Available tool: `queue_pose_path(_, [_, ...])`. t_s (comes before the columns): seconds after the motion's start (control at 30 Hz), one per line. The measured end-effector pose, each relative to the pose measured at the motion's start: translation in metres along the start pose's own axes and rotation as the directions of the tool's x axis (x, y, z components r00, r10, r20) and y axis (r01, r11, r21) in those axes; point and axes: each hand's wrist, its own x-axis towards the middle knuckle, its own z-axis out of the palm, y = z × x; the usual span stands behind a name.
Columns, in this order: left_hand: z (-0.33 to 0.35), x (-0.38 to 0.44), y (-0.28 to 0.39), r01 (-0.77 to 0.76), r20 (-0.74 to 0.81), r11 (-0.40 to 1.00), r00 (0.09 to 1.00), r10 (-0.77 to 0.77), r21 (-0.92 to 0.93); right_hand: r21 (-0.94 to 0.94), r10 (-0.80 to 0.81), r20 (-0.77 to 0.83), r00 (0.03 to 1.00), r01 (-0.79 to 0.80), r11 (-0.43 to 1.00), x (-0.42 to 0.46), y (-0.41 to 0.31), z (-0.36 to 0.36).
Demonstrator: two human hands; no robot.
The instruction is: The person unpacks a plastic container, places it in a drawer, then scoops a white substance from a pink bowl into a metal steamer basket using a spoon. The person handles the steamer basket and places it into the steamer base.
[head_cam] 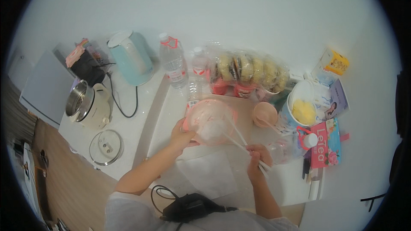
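My left hand (183, 138) grips the near left rim of a pink bowl (231, 110), thumb over the edge and fingers beneath. A pale whitish mass (211, 131), blurred, lies in the bowl; I cannot tell what it is. In my right hand (259, 158) are two white sticks that look like chopsticks (236, 139). They are spread apart, with their tips reaching into the bowl. Under the bowl is a beige-pink board (245, 112), and a white sheet (208, 173) lies in front of it.
Past the bowl stand water bottles (175, 64) and bagged yellowish food (253, 70) over red cups. A pink cup (265, 114), a tub (293, 115) and a clear bottle (285, 150) are at right. An electric kettle (131, 59), a cooking pot (96, 109) and a glass lid (106, 147) are at left.
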Motion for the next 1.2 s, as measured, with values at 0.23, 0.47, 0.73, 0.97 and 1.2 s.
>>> queue_pose_path(0.23, [-0.071,-0.083,0.005,0.003,-0.034,0.998,0.999,-0.005,-0.067,0.096,-0.011,0.104,0.995,0.001,0.995,-0.020,-0.044,0.014])
queue_pose_path(0.47, [-0.152,-0.152,-0.015,0.017,-0.097,0.991,0.995,-0.031,-0.136,0.203,-0.161,0.343,0.926,0.095,0.975,-0.049,-0.099,0.051])
queue_pose_path(0.73, [-0.261,-0.228,-0.041,-0.018,-0.141,0.982,0.990,-0.008,-0.187,0.362,-0.148,0.353,0.924,0.011,0.932,-0.115,-0.164,0.125])
queue_pose_path(0.97, [-0.365,-0.277,-0.055,-0.059,-0.212,0.980,0.977,0.017,-0.191,0.592,0.113,0.310,0.944,-0.285,0.754,-0.188,-0.214,0.208])
queue_pose_path(1.2, [-0.445,-0.279,-0.064,-0.127,-0.289,0.968,0.955,0.060,-0.218,0.608,0.250,0.281,0.927,-0.373,0.701,-0.199,-0.236,0.275])
